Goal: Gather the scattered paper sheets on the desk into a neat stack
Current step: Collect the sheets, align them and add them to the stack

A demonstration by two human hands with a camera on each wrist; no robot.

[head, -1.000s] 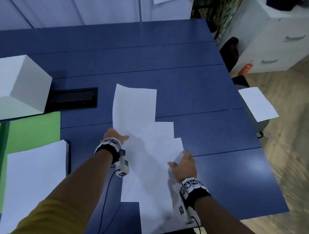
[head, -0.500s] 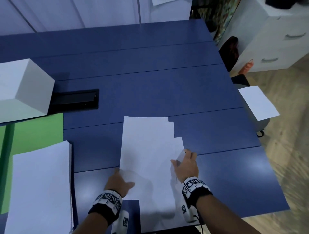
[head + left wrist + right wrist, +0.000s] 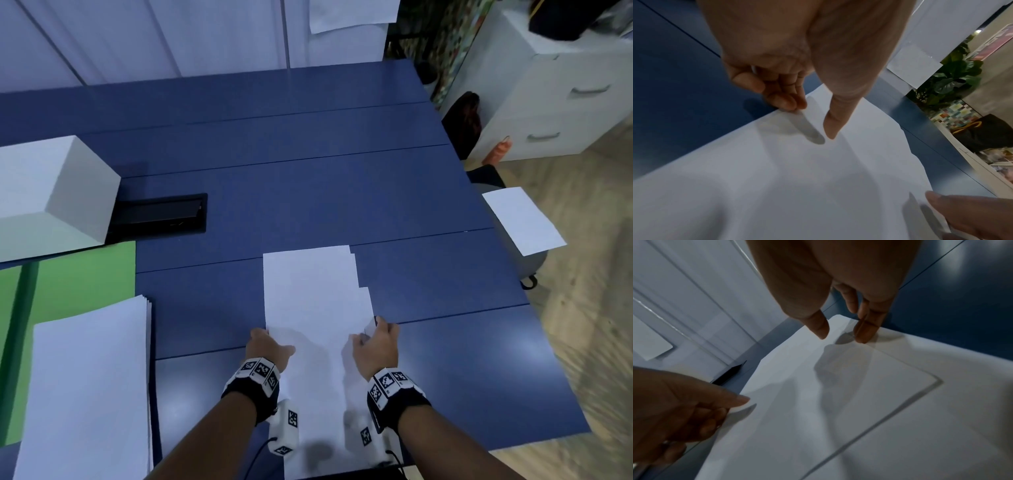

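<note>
**First speaker:** Can any writing be read?

**Second speaker:** Only patterns. The wristbands carry square black-and-white code markers. A wall sheet at the top of the frame is too blurred to read.

**First speaker:** Where are the paper sheets?

**Second speaker:** The paper sheets lie overlapped in the lower middle of the frame, on the blue bench. Their left edges are flush and their right edges stepped.

**First speaker:** And the person's grips?

**Second speaker:** The left grip sits at the pile's left edge. Its fingers are bent, with the tips touching that edge. The thumb stretches over the top sheet, apart from the fingers, so the grip is loosely spread and clasps nothing. The right grip sits at the right edge. Its fingers are straight, with the tips against the edge. One sheet's edge curls up beside them, and the thumb is held out over the paper.

**First speaker:** What else is there?

**Second speaker:** A white box stands at the upper left, with a black hatch beside it. A green folder and a paper stack lie at the lower left. A lone sheet lies off the bench at the right.
</note>
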